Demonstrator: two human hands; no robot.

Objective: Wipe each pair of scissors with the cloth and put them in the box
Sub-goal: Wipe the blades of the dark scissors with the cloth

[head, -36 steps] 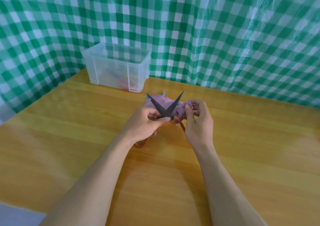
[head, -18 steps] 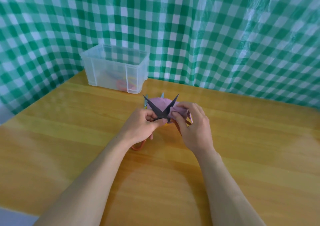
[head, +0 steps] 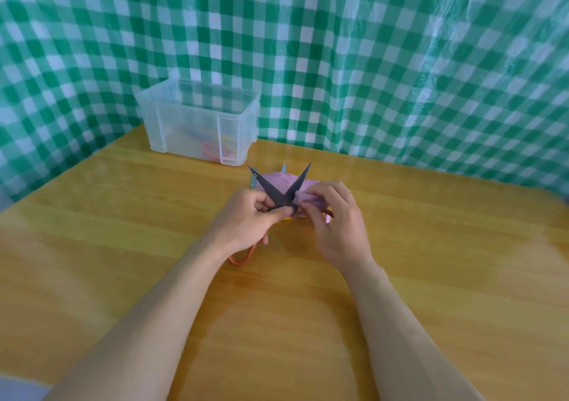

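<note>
Grips spread-open scissors [head: 281,189] at the pivot with curled left hand [head: 243,225]. Pinches cloth [head: 304,196] against one blade with right hand [head: 335,225].

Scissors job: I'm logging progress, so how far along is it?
Done: coloured handles already lie in the box. In hand: the left hand holds the open black scissors while the right hand pinches the cloth on one blade. Left: boxing this pair, plus seemingly a teal-tipped pair behind the cloth.
</note>
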